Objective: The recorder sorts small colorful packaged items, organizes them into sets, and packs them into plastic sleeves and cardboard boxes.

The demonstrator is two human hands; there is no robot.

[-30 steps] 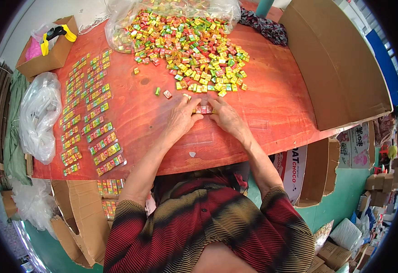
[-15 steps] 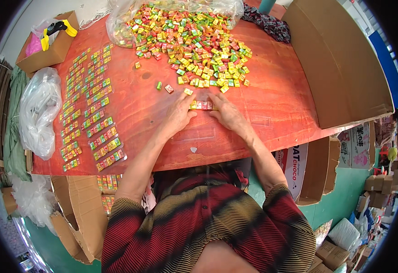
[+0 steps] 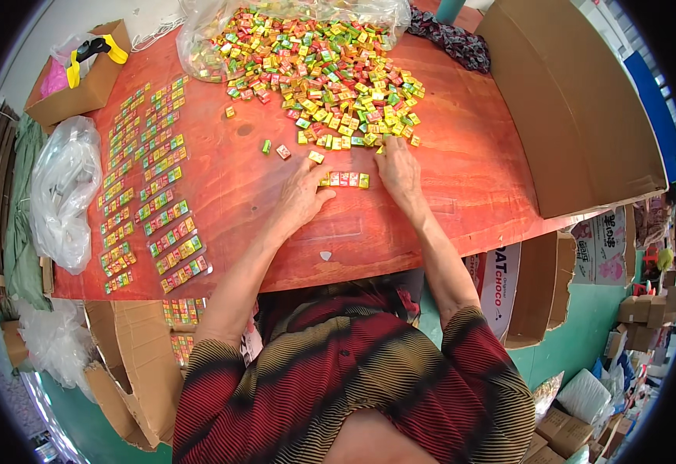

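Resting on a red wooden table (image 3: 477,178), the left hand (image 3: 301,195) is at the left end of a short row of tiny boxes (image 3: 345,179). Its thumb is spread away from its fingers. A yellow box (image 3: 316,156) is at its fingertips, but I cannot tell if they grip it. The right hand (image 3: 400,174) is past the row's right end, with its fingertips at the near edge of a big heap of tiny boxes (image 3: 322,77). I cannot tell if it pinches one.

The row is red in the middle and yellow at both ends. The heap is red, yellow, green and orange, and spills out of a clear plastic bag (image 3: 195,54).

The table has wood lines, a dark knot (image 3: 265,130) and a small pale mark (image 3: 325,256) near the front. Flat packs of tiny boxes (image 3: 169,178) lie in two lines on the left. Beside them is a crumpled plastic bag (image 3: 63,193). A big cardboard box (image 3: 577,108) stands on the right, near a dark patterned cloth (image 3: 454,42). Below, the floor (image 3: 585,325) is green, with brown cartons (image 3: 643,311) piled far right.
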